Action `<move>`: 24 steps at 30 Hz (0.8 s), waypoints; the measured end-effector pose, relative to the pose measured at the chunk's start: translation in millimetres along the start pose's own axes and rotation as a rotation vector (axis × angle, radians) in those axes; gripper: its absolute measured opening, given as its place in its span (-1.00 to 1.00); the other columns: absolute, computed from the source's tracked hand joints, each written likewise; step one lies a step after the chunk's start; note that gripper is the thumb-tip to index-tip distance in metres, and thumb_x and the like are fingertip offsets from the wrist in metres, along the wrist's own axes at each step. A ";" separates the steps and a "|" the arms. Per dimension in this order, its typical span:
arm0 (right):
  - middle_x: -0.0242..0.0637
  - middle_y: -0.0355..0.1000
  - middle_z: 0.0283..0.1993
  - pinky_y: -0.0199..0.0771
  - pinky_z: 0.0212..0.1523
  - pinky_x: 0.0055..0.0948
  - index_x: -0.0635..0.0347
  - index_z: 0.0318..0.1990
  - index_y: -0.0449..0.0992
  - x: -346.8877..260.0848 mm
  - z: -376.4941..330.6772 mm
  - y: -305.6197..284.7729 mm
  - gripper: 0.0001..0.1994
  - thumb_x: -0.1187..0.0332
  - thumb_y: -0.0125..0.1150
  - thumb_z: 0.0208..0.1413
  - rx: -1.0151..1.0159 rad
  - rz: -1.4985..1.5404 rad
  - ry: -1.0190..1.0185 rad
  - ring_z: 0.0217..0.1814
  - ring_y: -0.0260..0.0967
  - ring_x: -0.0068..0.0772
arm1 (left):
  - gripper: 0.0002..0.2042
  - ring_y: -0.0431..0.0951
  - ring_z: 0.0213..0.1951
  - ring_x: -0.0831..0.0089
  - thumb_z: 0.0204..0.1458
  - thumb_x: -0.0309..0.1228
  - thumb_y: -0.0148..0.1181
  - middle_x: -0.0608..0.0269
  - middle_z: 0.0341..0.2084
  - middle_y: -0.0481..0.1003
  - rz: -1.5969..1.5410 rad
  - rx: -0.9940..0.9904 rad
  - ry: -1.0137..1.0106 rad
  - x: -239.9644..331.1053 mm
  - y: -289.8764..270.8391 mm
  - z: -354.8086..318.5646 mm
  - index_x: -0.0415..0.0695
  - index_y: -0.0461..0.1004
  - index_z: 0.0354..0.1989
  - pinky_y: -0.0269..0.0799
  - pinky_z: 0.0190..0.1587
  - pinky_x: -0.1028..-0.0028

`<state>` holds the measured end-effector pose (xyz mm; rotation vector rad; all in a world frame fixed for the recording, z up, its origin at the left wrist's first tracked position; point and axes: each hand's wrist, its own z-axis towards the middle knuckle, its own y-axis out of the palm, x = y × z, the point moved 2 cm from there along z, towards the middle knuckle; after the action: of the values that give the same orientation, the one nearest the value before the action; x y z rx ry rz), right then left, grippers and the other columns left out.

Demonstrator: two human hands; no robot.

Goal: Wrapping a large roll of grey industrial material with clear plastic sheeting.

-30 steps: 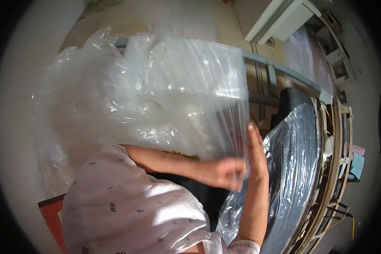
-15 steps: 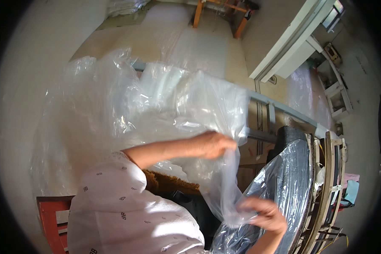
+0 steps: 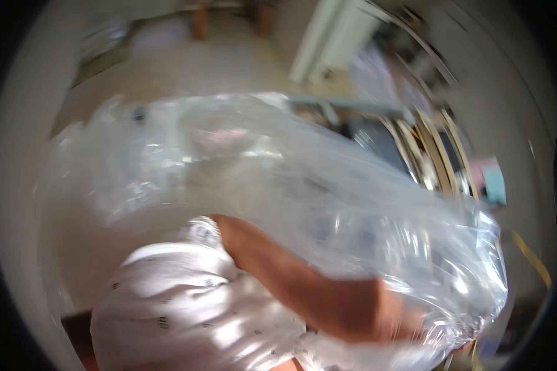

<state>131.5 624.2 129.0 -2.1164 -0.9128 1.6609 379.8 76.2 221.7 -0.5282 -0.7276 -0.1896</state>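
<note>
A large sheet of clear plastic film [image 3: 247,167] spreads over the surface before me and is drawn out to the lower right, where it bunches into bright folds. Across my body reaches my left arm, and my left hand [image 3: 393,315] lies against these folds; motion smears its fingers. Just beyond, at the lower right, a small part of my right hand [image 3: 464,347] shows under the gathered film, closed on it. The rest of that hand is hidden by the film and the picture's edge.
Behind the film at the right stand pale wooden frame pieces [image 3: 436,154] beside a dark padded part [image 3: 377,142]. A grey metal rail [image 3: 353,106] runs along the far side. Farther off are a white door frame [image 3: 328,43] and an orange wooden leg [image 3: 200,21]. A yellow strap [image 3: 531,260] hangs at right.
The plastic film has been pulled to the right and now covers much of the right side. My left hand has swung down and right; my right hand has moved farther right. The view has shifted.
</note>
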 end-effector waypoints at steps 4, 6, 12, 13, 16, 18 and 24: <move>-0.08 0.42 -0.18 0.35 -0.20 -0.32 0.36 -0.03 0.36 66.1 -286.8 -52.0 -0.52 0.07 0.00 0.11 0.544 -0.241 0.331 -0.24 0.37 -0.24 | -0.54 0.53 -0.48 0.17 -0.01 -0.48 0.03 -0.02 -0.36 0.49 0.267 0.686 -0.066 -90.4 -29.1 35.7 -0.02 0.21 0.13 0.44 -0.47 0.37; -0.07 0.42 -0.18 0.35 -0.20 -0.32 0.37 -0.04 0.37 40.1 -412.9 -3.3 -0.53 0.07 0.00 0.12 0.793 -0.369 0.535 -0.24 0.37 -0.23 | -0.62 0.53 -0.38 0.12 0.02 -0.45 0.02 -0.03 -0.37 0.49 0.294 0.512 -0.136 -136.0 1.2 62.1 -0.05 0.25 0.07 0.43 -0.38 0.34; -0.05 0.42 -0.18 0.34 -0.19 -0.31 0.38 -0.07 0.39 17.0 -659.2 66.6 -0.55 0.10 0.00 0.12 1.137 -0.780 1.025 -0.23 0.37 -0.21 | -0.78 0.52 -0.35 0.17 0.05 -0.38 -0.01 0.02 -0.44 0.50 -0.215 -0.087 -0.307 -200.0 193.0 85.6 -0.15 0.38 -0.13 0.37 -0.30 0.35; -0.05 0.42 -0.18 0.34 -0.18 -0.31 0.38 -0.07 0.39 8.4 -695.5 76.5 -0.55 0.10 0.00 0.13 1.161 -0.853 1.105 -0.22 0.37 -0.20 | -0.80 0.51 -0.40 0.23 0.05 -0.38 -0.01 0.05 -0.48 0.49 -0.296 -0.230 -0.367 -197.4 215.9 90.9 -0.17 0.41 -0.19 0.36 -0.33 0.38; -0.04 0.42 -0.18 0.34 -0.18 -0.31 0.39 -0.09 0.40 -8.7 -744.2 91.0 -0.56 0.12 -0.01 0.13 1.196 -1.080 1.297 -0.22 0.37 -0.19 | -0.84 0.46 -0.53 0.40 0.02 -0.38 0.00 0.15 -0.59 0.46 -0.392 -0.337 -0.391 -208.0 263.0 111.2 -0.18 0.47 -0.35 0.34 -0.41 0.45; -0.05 0.44 -0.16 0.33 -0.13 -0.33 0.37 -0.16 0.47 -24.7 -659.9 109.8 -0.69 0.26 -0.02 0.16 1.159 -0.940 1.061 -0.19 0.38 -0.19 | -0.84 0.44 -0.55 0.38 0.01 -0.38 0.00 0.15 -0.60 0.46 -0.316 -0.287 -0.326 -201.6 266.8 133.1 -0.19 0.47 -0.37 0.33 -0.44 0.43; -0.15 0.25 0.15 0.13 0.18 -0.35 0.25 0.10 0.30 -58.3 -349.7 127.9 -0.51 0.51 0.14 -0.08 0.934 -0.422 0.020 0.20 0.16 -0.28 | -0.78 0.41 -0.57 0.19 0.03 -0.27 0.01 0.12 -0.66 0.42 0.037 -0.345 -0.308 -154.7 255.8 168.4 -0.18 0.45 -0.44 0.30 -0.44 0.34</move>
<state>492.6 541.7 198.3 -1.2079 -0.3880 1.4227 255.5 380.0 121.7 -0.9128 -0.9917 -0.2027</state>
